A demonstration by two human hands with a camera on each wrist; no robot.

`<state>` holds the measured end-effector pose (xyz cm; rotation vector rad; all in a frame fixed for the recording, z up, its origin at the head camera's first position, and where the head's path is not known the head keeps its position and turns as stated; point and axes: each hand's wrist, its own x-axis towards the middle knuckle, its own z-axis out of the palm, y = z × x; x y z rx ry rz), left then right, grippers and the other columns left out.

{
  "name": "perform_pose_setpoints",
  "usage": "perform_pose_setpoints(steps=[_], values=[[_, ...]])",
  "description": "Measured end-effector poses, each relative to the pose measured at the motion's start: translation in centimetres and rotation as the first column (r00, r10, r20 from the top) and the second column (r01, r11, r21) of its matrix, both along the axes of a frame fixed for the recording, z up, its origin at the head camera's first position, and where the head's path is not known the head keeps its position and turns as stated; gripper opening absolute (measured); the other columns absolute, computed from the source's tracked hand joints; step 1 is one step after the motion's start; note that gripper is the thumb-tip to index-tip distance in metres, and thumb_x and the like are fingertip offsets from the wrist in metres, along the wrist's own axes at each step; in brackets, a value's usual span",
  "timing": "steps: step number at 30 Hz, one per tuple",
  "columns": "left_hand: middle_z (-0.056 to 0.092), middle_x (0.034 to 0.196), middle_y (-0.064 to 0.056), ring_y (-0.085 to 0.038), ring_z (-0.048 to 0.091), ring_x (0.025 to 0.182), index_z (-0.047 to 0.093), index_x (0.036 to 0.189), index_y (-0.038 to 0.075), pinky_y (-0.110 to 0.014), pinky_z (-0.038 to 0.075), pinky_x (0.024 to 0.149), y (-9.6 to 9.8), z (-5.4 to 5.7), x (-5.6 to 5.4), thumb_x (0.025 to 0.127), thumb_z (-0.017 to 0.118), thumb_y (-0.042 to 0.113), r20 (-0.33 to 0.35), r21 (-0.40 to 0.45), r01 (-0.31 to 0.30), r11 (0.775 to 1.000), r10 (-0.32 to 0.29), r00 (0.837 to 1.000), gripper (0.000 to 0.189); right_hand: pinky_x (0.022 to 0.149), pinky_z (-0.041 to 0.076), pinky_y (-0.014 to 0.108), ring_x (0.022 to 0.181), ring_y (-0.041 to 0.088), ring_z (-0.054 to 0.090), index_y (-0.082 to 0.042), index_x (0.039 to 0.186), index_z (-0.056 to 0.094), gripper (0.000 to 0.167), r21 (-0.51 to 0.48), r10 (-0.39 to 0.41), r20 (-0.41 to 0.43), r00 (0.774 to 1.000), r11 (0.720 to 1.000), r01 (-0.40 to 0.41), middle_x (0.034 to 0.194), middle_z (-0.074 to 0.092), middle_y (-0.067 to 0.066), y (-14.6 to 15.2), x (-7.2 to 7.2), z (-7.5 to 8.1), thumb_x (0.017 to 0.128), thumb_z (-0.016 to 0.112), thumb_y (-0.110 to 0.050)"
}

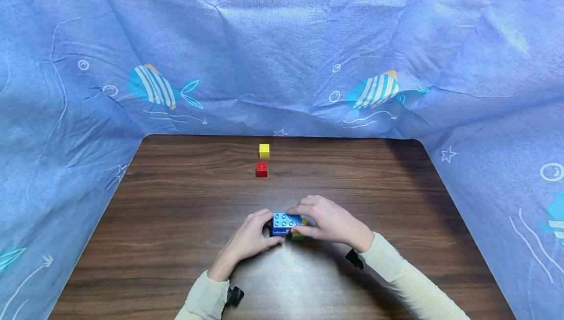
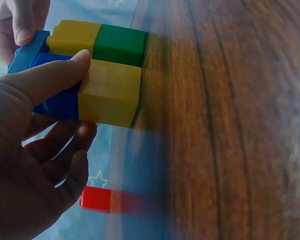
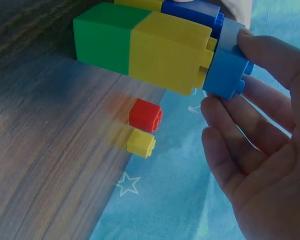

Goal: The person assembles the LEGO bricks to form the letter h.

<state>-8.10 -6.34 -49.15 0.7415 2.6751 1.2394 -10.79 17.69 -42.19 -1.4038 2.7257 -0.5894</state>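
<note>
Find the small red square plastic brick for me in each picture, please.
Head: the small red square plastic brick is slightly below and left of centre.
Left wrist: the red brick is low, left of centre.
Right wrist: the red brick is near the centre.
Shared landmark: the light-blue rectangular plastic brick in the right hand.

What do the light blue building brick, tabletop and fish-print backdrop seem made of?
Light blue building brick: likely hard plastic, glossy, from its highlights and molded studs.
Tabletop: satin wood or wood-look laminate; grain and glare show, but not which.
Fish-print backdrop: probably matte fabric, judging by its creases and weave.
</note>
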Motion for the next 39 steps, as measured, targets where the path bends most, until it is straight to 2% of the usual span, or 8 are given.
perform_pose_setpoints(steps=[9, 17, 24, 39], values=[[0.064, 0.095, 0.007, -0.007, 0.059, 0.083, 0.068, 0.098, 0.014, -0.025, 0.051, 0.074, -0.1, -0.1, 0.0, 0.079, 0.088, 0.021, -0.021, -0.01, -0.001, 1.0, 0.001, 1.0, 0.029, 0.08, 0.053, 0.026, 0.089, 0.008, 0.063, -0.015, 0.121, 0.073, 0.036, 0.0, 0.018, 0.014, 1.0, 1.0, -0.018, 0.101, 0.071, -0.006, -0.2, 0.4, -0.3, 0.092, 0.076, -0.035], [0.064, 0.094, 0.008, -0.005, 0.058, 0.082, 0.069, 0.099, 0.014, -0.025, 0.05, 0.074, 0.0, -0.1, 0.1, 0.077, 0.089, 0.02, -0.031, -0.018, -0.006, 1.0, 0.006, 1.0, 0.03, 0.075, 0.052, 0.023, 0.084, 0.009, 0.062, -0.015, 0.119, 0.075, 0.035, -0.007, 0.012, 0.009, 1.0, 1.0, -0.012, 0.096, 0.07, -0.005, -0.3, 0.7, -0.1, 0.091, 0.077, -0.035], [0.065, 0.094, 0.007, -0.004, 0.058, 0.083, 0.07, 0.1, 0.014, -0.025, 0.051, 0.075, 0.0, 0.0, 0.1, 0.076, 0.09, 0.017, -0.042, 0.009, 0.0, 1.0, 0.0, 0.999, 0.031, 0.073, 0.051, 0.021, 0.081, 0.01, 0.06, -0.015, 0.119, 0.076, 0.035, 0.002, 0.01, -0.003, 1.0, 1.0, -0.01, 0.094, 0.069, -0.006, -0.5, 0.7, -0.1, 0.09, 0.077, -0.035], [0.065, 0.098, 0.004, -0.011, 0.061, 0.085, 0.067, 0.099, 0.014, -0.031, 0.054, 0.076, -0.3, 0.2, 0.0, 0.081, 0.087, 0.022, -0.014, 0.011, 0.026, 1.0, -0.026, 1.0, 0.028, 0.078, 0.054, 0.029, 0.078, 0.009, 0.059, -0.015, 0.12, 0.074, 0.035, 0.053, -0.022, -0.041, 0.999, 0.998, 0.025, 0.094, 0.07, -0.005, -0.6, 1.2, 0.4, 0.091, 0.077, -0.035]])
